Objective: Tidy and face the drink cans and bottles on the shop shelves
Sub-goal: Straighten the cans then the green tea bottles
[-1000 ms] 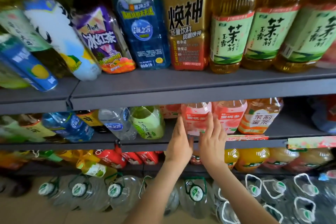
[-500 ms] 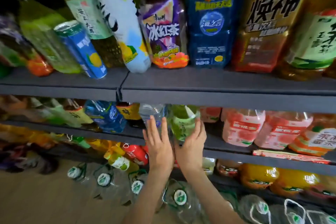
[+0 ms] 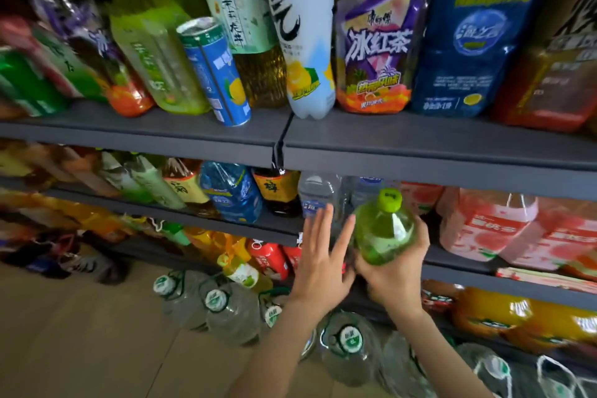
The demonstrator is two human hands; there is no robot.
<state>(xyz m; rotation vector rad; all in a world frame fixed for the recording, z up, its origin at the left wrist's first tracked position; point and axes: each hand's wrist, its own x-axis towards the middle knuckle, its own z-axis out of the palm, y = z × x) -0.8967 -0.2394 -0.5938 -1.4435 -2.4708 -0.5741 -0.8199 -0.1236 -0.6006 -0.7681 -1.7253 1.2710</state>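
I am recording the right hand (image 3: 395,271) now gripping the green bottle (image 3: 382,229) from beneath, tilting it out of the row where it was standing half a second ago. The left hand (image 3: 323,255) is hovering open just left of it. Beyond its fingertips, a clear water bottle (image 3: 318,194) is standing on the shelf (image 3: 281,228). I judge that facing is under way.
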